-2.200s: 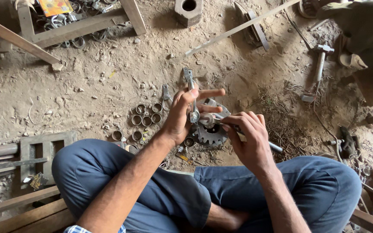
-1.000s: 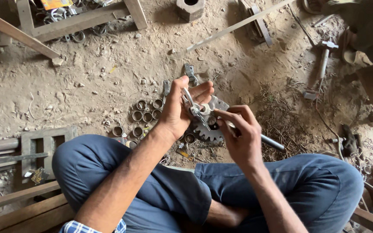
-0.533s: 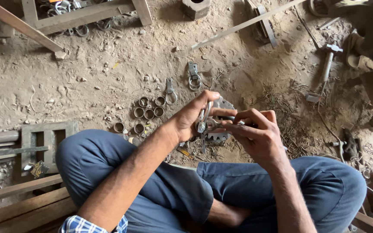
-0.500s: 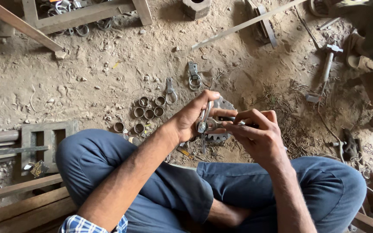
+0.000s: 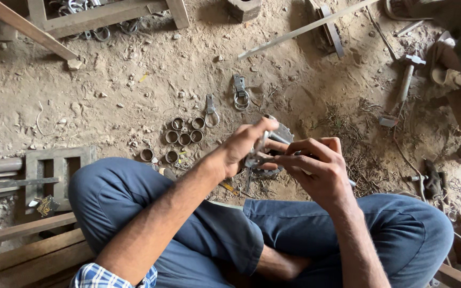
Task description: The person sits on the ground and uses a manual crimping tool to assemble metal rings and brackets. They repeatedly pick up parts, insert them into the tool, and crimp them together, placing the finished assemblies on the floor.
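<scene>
Left hand (image 5: 244, 146) curled, thumb and fingers pinching a small metal fitting (image 5: 258, 154) held above the lap. Right hand (image 5: 316, 168) closed around the same fitting from the other side, fingers bent, index finger reaching toward the left thumb; a thin rod (image 5: 351, 183) pokes out past its knuckles. The two hands touch. What the fitting is exactly cannot be told: the fingers hide most of it.

Just behind the hands, on the ground, a toothed gear (image 5: 281, 136), partly covered by them.

Person sits cross-legged in blue trousers (image 5: 134, 197) on a dirt floor (image 5: 134, 101), checked sleeve at the bottom edge.

Left of the hands, near the knee, a cluster of short metal rings (image 5: 181, 138) standing on end, close together. Beyond them two clasps with rings (image 5: 239, 95), lying flat and slightly apart.

Right of the hands, a tangle of wire scraps (image 5: 358, 154). Farther off, a hammer (image 5: 404, 88) lies on the dirt. A long flat metal bar (image 5: 305, 29) runs diagonally at the top. Wooden frame (image 5: 60, 170) lies at the left, with planks (image 5: 22, 229) beside it.
</scene>
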